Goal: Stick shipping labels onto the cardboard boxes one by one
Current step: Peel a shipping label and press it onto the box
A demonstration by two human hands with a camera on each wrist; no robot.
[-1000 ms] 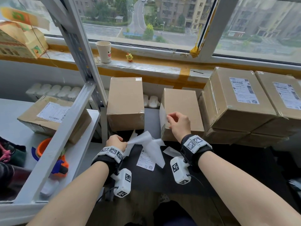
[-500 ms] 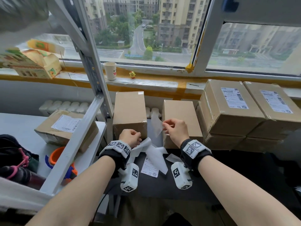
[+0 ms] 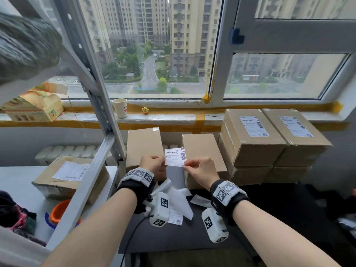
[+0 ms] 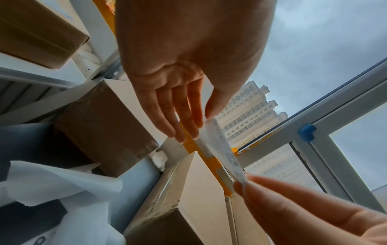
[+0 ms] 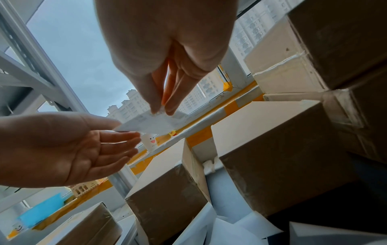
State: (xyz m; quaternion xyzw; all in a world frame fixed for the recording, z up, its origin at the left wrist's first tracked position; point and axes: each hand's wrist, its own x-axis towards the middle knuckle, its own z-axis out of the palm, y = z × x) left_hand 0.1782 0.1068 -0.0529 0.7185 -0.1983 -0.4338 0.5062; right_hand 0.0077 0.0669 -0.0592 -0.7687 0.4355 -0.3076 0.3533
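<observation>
A white shipping label [image 3: 175, 157] with barcodes is stretched in the air between my hands, printed side toward me. My left hand [image 3: 154, 165] pinches its left edge with thumb and forefinger, the other fingers straight [image 4: 180, 121]. My right hand [image 3: 199, 170] pinches the lower right corner [image 5: 161, 107]. The label [image 4: 220, 149] hangs above the gap between two plain cardboard boxes, one on the left [image 3: 143, 147] and one on the right [image 3: 202, 151]. Neither shows a label on top apart from a small sticker on the left one.
Several labelled boxes [image 3: 252, 135] are stacked at the right. Peeled backing sheets [image 3: 179, 197] and another label lie on the dark desk. A metal shelf frame [image 3: 92, 170] stands at the left with a labelled box [image 3: 71, 174] on it. A paper cup [image 3: 119, 107] sits on the sill.
My left hand rose from the backing paper and took the label's left edge. The label now faces me, flat between both hands. My head tilted up toward the window.
</observation>
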